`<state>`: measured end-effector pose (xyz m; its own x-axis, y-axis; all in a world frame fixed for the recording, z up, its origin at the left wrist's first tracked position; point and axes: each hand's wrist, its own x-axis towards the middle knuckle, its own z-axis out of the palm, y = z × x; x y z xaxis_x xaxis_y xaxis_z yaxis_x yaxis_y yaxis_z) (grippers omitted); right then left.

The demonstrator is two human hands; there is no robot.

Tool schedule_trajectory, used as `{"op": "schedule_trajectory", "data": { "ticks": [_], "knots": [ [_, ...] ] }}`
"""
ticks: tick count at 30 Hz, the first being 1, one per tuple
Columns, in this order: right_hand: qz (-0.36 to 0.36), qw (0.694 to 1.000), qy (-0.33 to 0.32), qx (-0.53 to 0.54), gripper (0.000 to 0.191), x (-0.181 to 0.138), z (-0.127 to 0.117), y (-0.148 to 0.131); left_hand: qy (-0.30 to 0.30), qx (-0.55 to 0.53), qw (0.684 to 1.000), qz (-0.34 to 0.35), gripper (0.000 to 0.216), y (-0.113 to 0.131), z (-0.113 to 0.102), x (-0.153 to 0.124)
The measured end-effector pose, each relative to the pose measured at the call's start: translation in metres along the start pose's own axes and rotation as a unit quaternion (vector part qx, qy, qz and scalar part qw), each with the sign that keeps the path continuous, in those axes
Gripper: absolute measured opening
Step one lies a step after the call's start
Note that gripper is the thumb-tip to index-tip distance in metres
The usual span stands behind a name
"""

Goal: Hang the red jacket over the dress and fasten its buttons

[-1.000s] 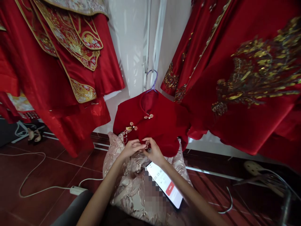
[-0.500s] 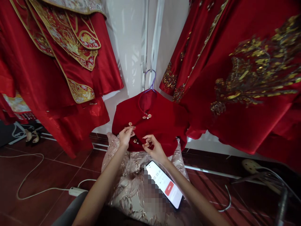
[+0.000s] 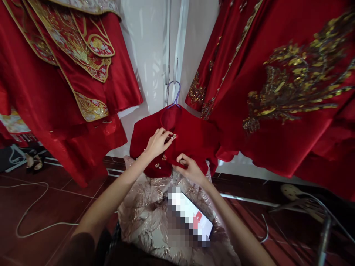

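A small red jacket (image 3: 194,138) hangs on a purple hanger (image 3: 174,94) in front of me. It has pearl-and-gold button clasps down its slanted front. My left hand (image 3: 158,142) rests on the upper front, fingertips at the clasp (image 3: 172,136) below the collar. My right hand (image 3: 190,170) pinches the jacket's lower hem edge. A pale pink brocade skirt (image 3: 144,218) spreads below the jacket, over my lap.
A phone (image 3: 194,220) with a lit screen lies on the skirt by my right forearm. Red embroidered robes hang at left (image 3: 63,74) and right (image 3: 277,85). A white cable (image 3: 30,221) runs over the dark red floor; shoes (image 3: 33,160) sit far left, a hanger (image 3: 302,203) at right.
My left hand has climbed from the lowest clasp up to the clasp below the collar. My right hand moved from the lower clasp to the hem. The view shifted slightly.
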<state>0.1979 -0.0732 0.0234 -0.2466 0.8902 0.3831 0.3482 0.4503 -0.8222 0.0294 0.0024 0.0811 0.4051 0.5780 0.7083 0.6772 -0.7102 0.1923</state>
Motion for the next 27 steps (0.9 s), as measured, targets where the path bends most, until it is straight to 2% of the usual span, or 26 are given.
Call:
{"op": "schedule_trajectory", "data": {
  "ticks": [3,6,9,12,15,19,24,27],
  "knots": [
    [-0.007,1.0,-0.02,-0.01,0.022,0.0,-0.014,-0.004,-0.061,0.088,0.99,0.091,0.023,-0.007,-0.008,0.018],
    [-0.013,1.0,-0.008,-0.006,0.022,-0.001,-0.026,-0.008,-0.094,0.124,0.972,0.173,0.022,-0.011,-0.009,0.029],
    [-0.023,1.0,0.019,-0.005,0.021,-0.004,-0.038,-0.014,-0.111,0.131,0.962,0.212,0.021,-0.011,-0.009,0.033],
    [-0.034,0.999,0.006,-0.035,0.022,-0.006,-0.049,-0.02,-0.102,0.098,0.973,0.184,0.018,-0.01,-0.009,0.033],
    [-0.059,0.992,-0.019,-0.113,0.024,-0.007,-0.055,-0.025,-0.094,0.032,0.984,0.15,0.013,-0.008,-0.01,0.032],
    [-0.103,0.978,0.034,-0.178,0.027,-0.004,-0.053,-0.031,-0.099,-0.058,0.982,0.148,0.008,-0.008,-0.011,0.034],
    [-0.145,0.968,0.163,-0.128,0.026,0.02,-0.047,-0.043,-0.137,-0.11,0.976,0.128,0.019,-0.012,-0.005,0.037],
    [-0.14,0.976,0.162,-0.027,0.039,0.058,-0.037,-0.051,-0.127,-0.095,0.985,0.065,0.02,-0.013,-0.004,0.037]
  ]
}}
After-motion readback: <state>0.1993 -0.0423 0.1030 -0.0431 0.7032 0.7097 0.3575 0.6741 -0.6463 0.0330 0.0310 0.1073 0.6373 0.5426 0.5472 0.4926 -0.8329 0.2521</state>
